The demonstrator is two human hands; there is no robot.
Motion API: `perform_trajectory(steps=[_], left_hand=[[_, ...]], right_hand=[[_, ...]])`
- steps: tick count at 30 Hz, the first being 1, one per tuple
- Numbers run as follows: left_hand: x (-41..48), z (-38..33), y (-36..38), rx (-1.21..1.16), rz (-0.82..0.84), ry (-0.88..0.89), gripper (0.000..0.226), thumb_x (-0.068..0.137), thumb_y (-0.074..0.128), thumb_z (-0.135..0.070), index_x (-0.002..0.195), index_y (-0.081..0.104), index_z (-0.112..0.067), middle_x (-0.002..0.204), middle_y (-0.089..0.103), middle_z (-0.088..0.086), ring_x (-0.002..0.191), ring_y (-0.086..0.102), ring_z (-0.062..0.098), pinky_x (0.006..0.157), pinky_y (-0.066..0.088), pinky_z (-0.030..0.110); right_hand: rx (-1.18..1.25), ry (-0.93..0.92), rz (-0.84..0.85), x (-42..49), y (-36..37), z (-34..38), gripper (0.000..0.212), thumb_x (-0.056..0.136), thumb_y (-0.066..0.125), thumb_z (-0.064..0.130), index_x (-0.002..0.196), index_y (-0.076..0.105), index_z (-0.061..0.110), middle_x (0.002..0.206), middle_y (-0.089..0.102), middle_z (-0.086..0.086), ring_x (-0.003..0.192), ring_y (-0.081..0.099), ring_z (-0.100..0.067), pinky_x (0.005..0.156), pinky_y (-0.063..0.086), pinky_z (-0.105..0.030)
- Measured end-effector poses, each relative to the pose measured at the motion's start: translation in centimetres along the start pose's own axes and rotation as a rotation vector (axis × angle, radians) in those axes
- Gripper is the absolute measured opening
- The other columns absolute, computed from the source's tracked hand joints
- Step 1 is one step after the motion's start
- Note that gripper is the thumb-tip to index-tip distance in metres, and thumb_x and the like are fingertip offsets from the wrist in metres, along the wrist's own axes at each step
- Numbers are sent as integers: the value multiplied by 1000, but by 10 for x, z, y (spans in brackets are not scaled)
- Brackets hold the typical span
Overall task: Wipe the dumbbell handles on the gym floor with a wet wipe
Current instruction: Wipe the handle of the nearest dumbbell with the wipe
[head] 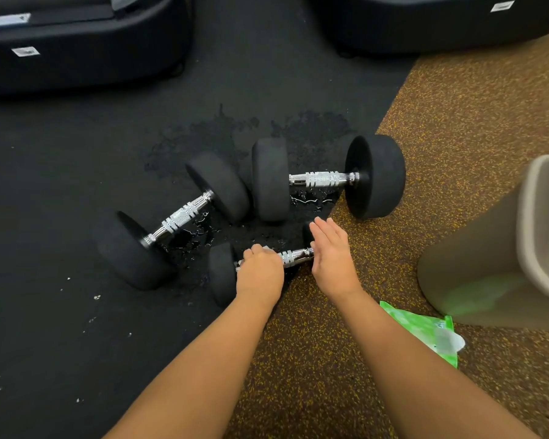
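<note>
**A:** Where's the work right now?

**B:** On the nearest dumbbell (222, 274), lying where the black mat meets the speckled floor. The left hand (260, 270) is curled over its handle (293, 257). The right hand (332, 251) is flat, fingers straight, against the right-hand weight. The wipe may be under the left palm, but I can't tell.

**A:** How would you do it well?

**B:** Brace with the right hand so the bar can't roll. Twist the left round the ridged grip and slide end to end, because grime probably sits in the grooves. The left dumbbell (178, 217) and the far dumbbell (327, 179) look untouched.

**A:** Any writing?

**B:** None readable. The green packet (425, 331) near right, beside the beige bin (488, 264), has a blurred label. The white stickers (25, 51) on the far-left equipment are too small.
</note>
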State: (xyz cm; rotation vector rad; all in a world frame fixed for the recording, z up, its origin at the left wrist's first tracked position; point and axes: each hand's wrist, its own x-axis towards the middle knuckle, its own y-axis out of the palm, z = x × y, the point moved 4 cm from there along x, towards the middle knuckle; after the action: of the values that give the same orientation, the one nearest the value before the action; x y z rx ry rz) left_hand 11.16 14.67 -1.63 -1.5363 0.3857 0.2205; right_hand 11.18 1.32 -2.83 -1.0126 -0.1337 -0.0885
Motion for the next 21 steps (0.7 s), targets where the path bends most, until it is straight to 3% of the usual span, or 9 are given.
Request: perform_trajectory(steps=[8,11,16,21], left_hand=[[24,4,-18,-200,234,-149,33,88,52,-7,121,55,-6,125,55,16,114,55,35,89,48,41],[20,-3,-21,-208,195,-125,31,89,55,-10,119,56,-6,122,57,16,112,56,34,88,48,40],[2,-14,-12,-10,6,2,30,95,44,-11,122,53,-3,120,56,14,110,56,28,86,48,34],[-7,-11,-11,26,31,-26,34,96,45,-17,127,50,-2,126,47,18,113,49,30,88,45,33]], right_hand=[[10,4,19,-1,0,-2,41,90,44,10,128,54,-3,133,52,-18,129,40,-37,109,30,-41],[11,2,16,0,0,-1,38,91,48,5,129,53,-2,135,51,-18,130,39,-37,111,30,-42],[-4,-2,6,1,3,-4,39,89,48,6,126,55,-2,132,53,-18,127,42,-38,109,34,-44],[-10,-7,3,0,3,-3,38,89,48,6,125,55,-3,131,54,-18,126,43,-38,108,33,-42]])
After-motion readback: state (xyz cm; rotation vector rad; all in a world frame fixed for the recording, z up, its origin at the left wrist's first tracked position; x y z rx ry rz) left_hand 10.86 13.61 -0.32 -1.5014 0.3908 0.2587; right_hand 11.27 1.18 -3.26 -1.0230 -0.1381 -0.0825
